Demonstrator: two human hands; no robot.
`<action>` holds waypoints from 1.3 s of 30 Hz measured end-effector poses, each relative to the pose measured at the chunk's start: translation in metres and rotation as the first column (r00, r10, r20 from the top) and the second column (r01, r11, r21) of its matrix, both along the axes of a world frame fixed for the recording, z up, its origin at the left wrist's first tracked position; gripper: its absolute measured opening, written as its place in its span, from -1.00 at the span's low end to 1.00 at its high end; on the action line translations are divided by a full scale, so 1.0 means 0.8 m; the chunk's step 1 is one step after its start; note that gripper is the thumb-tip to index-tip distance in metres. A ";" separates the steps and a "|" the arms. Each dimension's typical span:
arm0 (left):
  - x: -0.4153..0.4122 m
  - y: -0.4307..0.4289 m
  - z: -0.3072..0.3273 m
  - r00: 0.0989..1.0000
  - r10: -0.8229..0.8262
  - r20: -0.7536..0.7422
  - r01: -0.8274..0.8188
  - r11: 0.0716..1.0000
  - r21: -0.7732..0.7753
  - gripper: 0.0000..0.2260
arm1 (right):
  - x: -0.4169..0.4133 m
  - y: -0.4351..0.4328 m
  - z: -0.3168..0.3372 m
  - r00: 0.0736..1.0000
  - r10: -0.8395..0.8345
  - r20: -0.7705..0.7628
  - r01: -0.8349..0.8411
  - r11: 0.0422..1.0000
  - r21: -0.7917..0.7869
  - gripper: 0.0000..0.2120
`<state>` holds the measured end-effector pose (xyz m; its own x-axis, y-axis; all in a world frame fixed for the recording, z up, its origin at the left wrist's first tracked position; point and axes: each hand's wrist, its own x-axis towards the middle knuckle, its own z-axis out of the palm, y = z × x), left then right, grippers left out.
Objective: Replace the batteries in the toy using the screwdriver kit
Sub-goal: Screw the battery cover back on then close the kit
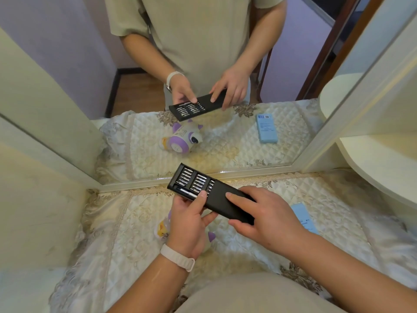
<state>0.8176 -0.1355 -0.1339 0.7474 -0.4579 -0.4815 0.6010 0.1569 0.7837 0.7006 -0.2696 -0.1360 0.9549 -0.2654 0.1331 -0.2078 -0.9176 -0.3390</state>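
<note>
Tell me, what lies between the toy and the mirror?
In the head view, the half-open screwdriver kit in both hands hides part of it; the quilted cloth there looks bare.

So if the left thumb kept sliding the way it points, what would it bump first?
Probably the silver screwdriver handle in the kit's slid-out tray; the left hand has its thumb right beside it.

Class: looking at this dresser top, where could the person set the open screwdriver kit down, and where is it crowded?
Free cloth lies left of the toy, and between the hands and the blue box. It is crowded under the left hand, where the toy lies beneath the kit held with the right hand.
</note>
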 end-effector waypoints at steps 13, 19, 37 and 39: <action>0.040 0.024 0.006 0.974 -0.095 0.205 0.056 0.981 0.188 -0.67 | -0.020 -0.034 -0.003 0.996 0.061 0.064 -0.059 0.998 -0.028 -0.48; 0.041 0.028 0.003 0.980 -0.072 0.187 0.040 0.984 0.171 -0.74 | -0.027 -0.041 0.001 0.890 -0.452 -0.061 0.406 0.725 0.557 -0.59; -0.014 0.004 0.001 0.945 -0.264 0.191 0.215 0.946 0.245 -0.76 | 0.004 0.012 0.013 0.854 -0.425 -0.301 0.468 0.373 0.801 -0.73; -0.012 0.002 0.001 0.942 -0.276 0.193 0.227 0.943 0.242 -0.75 | 0.006 0.011 0.011 0.855 -0.416 -0.310 0.469 0.366 0.804 -0.72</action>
<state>0.8082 -0.1338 -0.1330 0.7198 -0.5495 -0.4243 0.4064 -0.1620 0.8992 0.7053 -0.2611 -0.1270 0.6624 -0.6049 -0.4420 -0.5335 0.0333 -0.8451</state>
